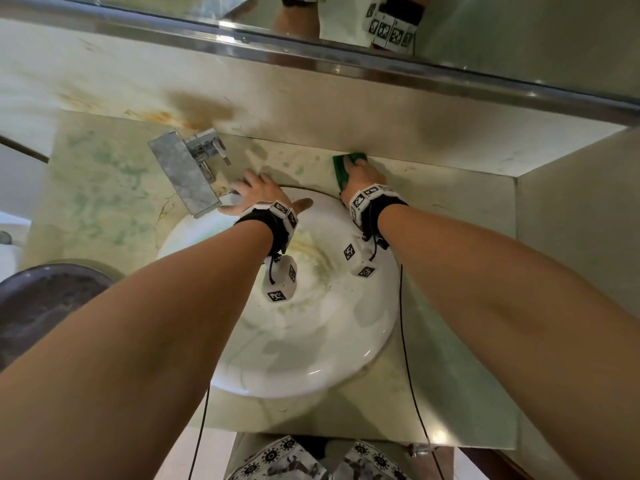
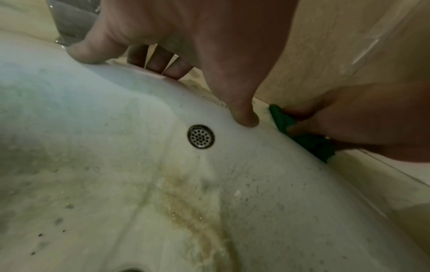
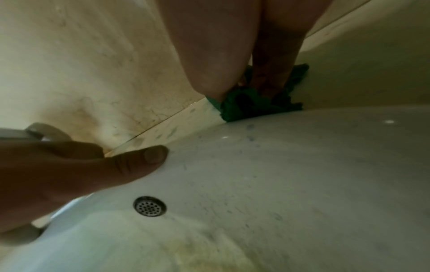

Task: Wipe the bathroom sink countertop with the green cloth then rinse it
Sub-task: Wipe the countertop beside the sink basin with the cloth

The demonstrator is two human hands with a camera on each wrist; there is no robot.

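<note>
The green cloth [image 1: 346,169] lies on the countertop [image 1: 433,188], right of centre, against the back wall. The right hand [image 1: 363,174] presses it, fingers seemingly curled round it. The left hand [image 1: 258,195] rests spread on the sink [image 1: 374,337] rim beside the faucet [image 1: 187,174].

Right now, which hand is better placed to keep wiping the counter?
Right. The right hand already presses the green cloth onto the countertop by the wall; the left hand only rests on the sink rim.

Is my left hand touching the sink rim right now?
Touching. The left wrist view shows the left hand with its fingertips planted on the white sink rim.
</note>
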